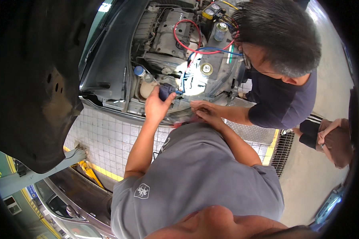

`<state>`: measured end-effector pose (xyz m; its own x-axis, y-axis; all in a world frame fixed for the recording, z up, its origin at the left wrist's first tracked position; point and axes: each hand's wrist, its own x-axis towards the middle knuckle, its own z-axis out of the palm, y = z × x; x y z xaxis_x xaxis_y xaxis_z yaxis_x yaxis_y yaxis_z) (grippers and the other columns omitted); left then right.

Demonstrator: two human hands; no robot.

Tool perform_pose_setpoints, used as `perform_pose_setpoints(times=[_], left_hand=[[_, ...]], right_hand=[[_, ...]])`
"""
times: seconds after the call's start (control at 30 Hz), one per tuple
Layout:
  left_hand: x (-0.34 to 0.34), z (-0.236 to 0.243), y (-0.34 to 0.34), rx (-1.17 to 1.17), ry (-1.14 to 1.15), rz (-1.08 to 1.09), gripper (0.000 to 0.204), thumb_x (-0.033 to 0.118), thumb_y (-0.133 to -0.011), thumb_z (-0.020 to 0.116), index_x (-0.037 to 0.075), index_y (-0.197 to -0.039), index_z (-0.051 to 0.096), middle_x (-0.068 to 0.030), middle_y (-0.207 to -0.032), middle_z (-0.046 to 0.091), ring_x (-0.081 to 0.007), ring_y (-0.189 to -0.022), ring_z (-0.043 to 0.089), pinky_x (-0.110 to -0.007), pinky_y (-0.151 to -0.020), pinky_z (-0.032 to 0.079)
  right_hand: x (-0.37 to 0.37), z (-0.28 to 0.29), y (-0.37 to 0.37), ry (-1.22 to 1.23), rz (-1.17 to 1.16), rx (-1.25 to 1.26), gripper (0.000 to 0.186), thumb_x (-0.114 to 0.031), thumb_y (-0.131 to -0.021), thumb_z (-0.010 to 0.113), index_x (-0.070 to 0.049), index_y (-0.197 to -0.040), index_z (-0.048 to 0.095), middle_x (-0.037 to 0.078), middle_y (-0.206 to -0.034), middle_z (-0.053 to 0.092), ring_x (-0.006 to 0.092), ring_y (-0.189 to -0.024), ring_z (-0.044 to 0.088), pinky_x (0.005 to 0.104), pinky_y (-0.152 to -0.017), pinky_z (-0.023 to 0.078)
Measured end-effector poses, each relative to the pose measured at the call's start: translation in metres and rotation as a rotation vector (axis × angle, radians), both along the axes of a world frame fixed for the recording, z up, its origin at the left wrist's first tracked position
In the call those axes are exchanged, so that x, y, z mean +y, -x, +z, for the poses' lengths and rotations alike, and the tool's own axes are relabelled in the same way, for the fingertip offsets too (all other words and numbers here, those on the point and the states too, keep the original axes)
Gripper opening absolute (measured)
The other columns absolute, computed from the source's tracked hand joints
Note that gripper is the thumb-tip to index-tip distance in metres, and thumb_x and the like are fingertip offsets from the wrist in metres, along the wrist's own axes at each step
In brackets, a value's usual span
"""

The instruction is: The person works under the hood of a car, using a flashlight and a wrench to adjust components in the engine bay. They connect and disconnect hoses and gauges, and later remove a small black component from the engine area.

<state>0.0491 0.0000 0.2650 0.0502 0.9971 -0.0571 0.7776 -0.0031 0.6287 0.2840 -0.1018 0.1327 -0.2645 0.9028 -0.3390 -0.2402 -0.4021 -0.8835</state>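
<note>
My left hand (156,105) is closed round a dark, blocky object (166,92) at the front of an open engine bay. A white plastic tank (146,90) is just left of that object, and a blue hose (183,83) runs down beside it. My right hand (211,115) is at the bay's front edge with its fingers curled in. What it holds, if anything, I cannot make out. A co-worker's hand (199,105) is right against it. Something red (184,122), partly hidden by my shirt, shows below the hands.
A co-worker (281,95) leans in from the right. Red hose (174,34) loops over the engine (173,34). One metal can (206,69) stands near a bright light patch, another can (220,32) farther back by yellow gauges (211,11). The raised hood (32,79) looms left.
</note>
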Motion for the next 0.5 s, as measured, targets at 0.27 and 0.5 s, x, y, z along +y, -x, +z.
perform_pose_setpoints(times=[0.27, 0.5], left_hand=[[-0.035, -0.007, 0.016, -0.124, -0.027, 0.115, 0.048, 0.038, -0.082, 0.081, -0.001, -0.103, 0.063, -0.0226, -0.086, 0.069, -0.0413, -0.082, 0.068, -0.046, -0.074, 0.052], [-0.081, -0.049, 0.007, -1.041, 0.504, 0.238, 0.027, 0.013, -0.094, 0.072, 0.0, -0.114, 0.06, -0.004, -0.099, 0.068, -0.0148, -0.086, 0.065, -0.03, -0.078, 0.053]], right_hand=[[-0.008, 0.009, 0.004, 0.013, 0.067, -0.075, 0.03, -0.022, -0.096, 0.071, -0.005, -0.12, 0.064, 0.001, -0.107, 0.066, 0.0099, -0.096, 0.06, 0.0237, -0.087, 0.049], [-0.003, 0.025, 0.015, -0.176, 0.08, -0.184, 0.035, -0.015, -0.097, 0.067, -0.005, -0.13, 0.058, 0.001, -0.098, 0.059, 0.006, -0.084, 0.057, 0.0234, -0.075, 0.05]])
